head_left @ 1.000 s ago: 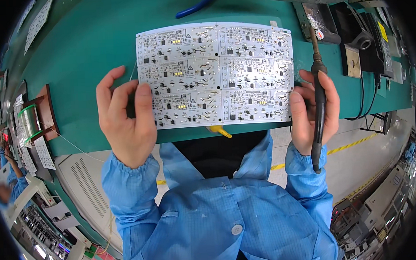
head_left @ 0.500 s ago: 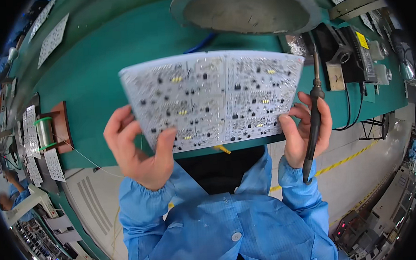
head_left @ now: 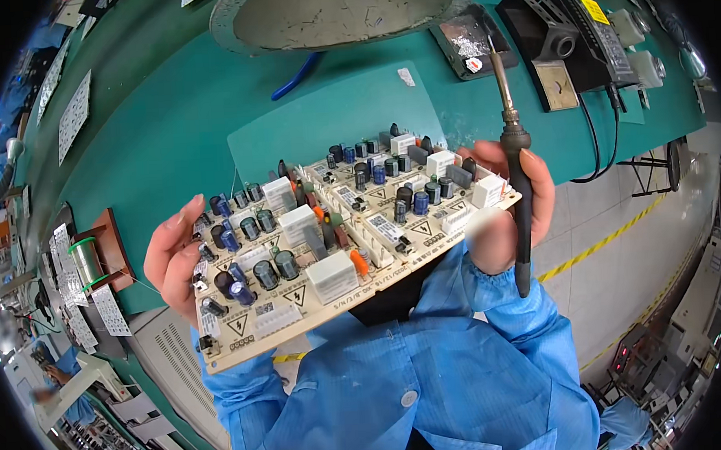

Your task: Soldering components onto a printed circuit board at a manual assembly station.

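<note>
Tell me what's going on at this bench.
Someone in a blue smock holds up a circuit board panel, component side showing. Their left hand grips its left end; the right hand is at the other end, also holding a soldering iron with its tip pointing away. A wire spool sits at left.

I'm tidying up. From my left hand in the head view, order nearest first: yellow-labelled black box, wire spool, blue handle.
1. Wire spool: left of the left hand
2. Blue handle: beyond the circuit board
3. Yellow-labelled black box: far right
</note>
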The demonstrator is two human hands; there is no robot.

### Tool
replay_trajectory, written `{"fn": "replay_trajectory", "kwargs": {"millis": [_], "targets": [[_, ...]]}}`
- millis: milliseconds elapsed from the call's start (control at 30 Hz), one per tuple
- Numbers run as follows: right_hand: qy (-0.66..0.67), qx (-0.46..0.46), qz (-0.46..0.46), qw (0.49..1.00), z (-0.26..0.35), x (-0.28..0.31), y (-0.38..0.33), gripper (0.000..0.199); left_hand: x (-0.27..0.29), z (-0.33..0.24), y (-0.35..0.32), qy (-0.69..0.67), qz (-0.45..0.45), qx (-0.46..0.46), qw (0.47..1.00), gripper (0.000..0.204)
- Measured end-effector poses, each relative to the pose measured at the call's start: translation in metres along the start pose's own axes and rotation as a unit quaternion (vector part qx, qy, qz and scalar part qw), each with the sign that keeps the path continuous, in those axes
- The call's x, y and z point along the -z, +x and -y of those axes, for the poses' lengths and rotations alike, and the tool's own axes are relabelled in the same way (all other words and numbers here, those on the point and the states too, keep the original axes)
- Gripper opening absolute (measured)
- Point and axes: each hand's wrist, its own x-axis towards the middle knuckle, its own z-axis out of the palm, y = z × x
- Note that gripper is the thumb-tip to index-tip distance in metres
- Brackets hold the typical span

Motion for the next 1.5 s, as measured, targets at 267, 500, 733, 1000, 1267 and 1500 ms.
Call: {"fn": "replay_trajectory", "kwargs": {"millis": [267,500,733,1000,1267,1500], "targets": [[0.005,0.009,0.002,1.0,0.002,0.002,0.0,0.067,0.005,-0.007,0.002,-0.01,0.006,0.07,0.997,0.019],[-0.008,0.003,0.011,1.0,0.004,0.002,0.001,0.066,0.006,-0.003,-0.001,-0.04,-0.009,0.081,0.996,0.019],[-0.019,-0.013,0.015,1.0,0.004,0.007,-0.005,0.069,0.0,-0.009,-0.003,-0.005,0.007,0.004,1.0,0.02],[-0.03,-0.018,0.028,0.999,0.004,0.01,-0.006,0.069,0.0,-0.017,-0.006,0.043,0.011,0.013,0.999,0.017],[0.049,-0.033,0.041,0.997,-0.002,0.022,-0.009,0.064,-0.015,-0.038,-0.001,0.007,0.005,0.0,1.0,0.016],[0.073,-0.071,0.009,0.995,-0.001,0.024,-0.01,0.066,-0.012,-0.046,0.005,0.018,0.035,-0.027,0.999,0.022]]}}
